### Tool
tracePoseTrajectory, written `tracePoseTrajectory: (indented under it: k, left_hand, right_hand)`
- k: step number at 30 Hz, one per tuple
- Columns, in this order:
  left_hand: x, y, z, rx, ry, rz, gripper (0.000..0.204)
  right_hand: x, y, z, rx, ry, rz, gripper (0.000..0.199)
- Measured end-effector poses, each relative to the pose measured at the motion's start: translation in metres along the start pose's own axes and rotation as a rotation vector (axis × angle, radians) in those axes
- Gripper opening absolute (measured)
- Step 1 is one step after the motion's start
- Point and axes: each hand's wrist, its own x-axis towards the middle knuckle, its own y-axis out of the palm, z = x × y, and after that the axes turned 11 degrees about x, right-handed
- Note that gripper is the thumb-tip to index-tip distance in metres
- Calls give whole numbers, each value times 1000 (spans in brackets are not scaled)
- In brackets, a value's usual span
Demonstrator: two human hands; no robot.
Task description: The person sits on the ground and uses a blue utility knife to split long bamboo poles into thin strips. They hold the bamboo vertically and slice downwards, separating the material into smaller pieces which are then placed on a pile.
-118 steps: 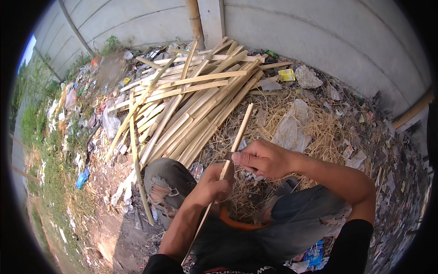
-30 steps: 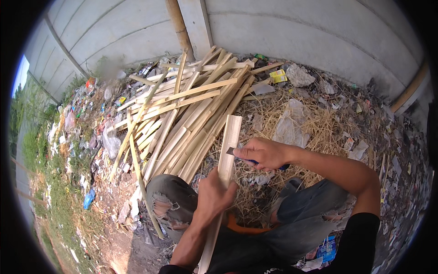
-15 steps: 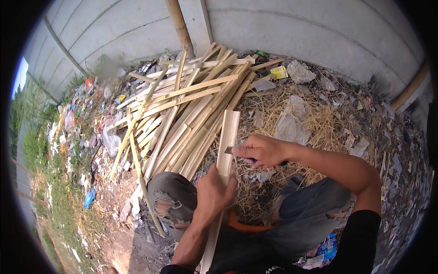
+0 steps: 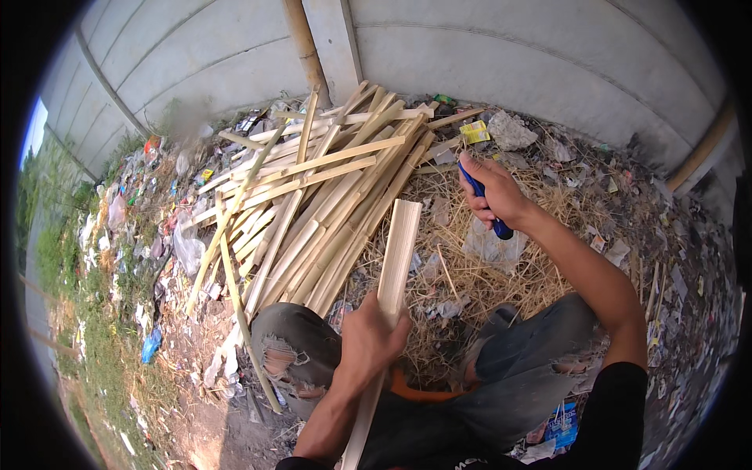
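My left hand (image 4: 368,338) is wrapped round a flat, pale bamboo strip (image 4: 399,243), which slants from my lap up and away from me between my knees. In my right hand (image 4: 501,196) is a cutter knife with a blue handle (image 4: 479,188). This hand is raised to the right of the strip's far end, apart from it. The knife's blade is hard to make out here. A thin loose shaving (image 4: 446,270) shows just right of the strip.
A large pile of split bamboo strips (image 4: 337,196) lies ahead and left, crossing at many angles. Dry straw-like shavings (image 4: 540,227) cover the ground at right. Litter, a grey stone (image 4: 513,130) and a bamboo post (image 4: 308,55) stand near the concrete wall (image 4: 486,63).
My right hand has lifted the knife off the strip, moving away and to the right. My left hand keeps its grip, and the strip has shifted slightly. A thin shaving now shows beside it.
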Motion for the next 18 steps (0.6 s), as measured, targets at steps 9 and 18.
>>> tracePoseTrajectory:
  k: [9, 18]
  left_hand:
    - [2, -5, -8, -16, -42, 23, 38]
    - [4, 3, 1, 79, -34, -16, 35]
  right_hand:
    - [-39, 52, -14, -451, 194, 477, 59]
    - [-27, 68, -41, -581, 282, 675, 66]
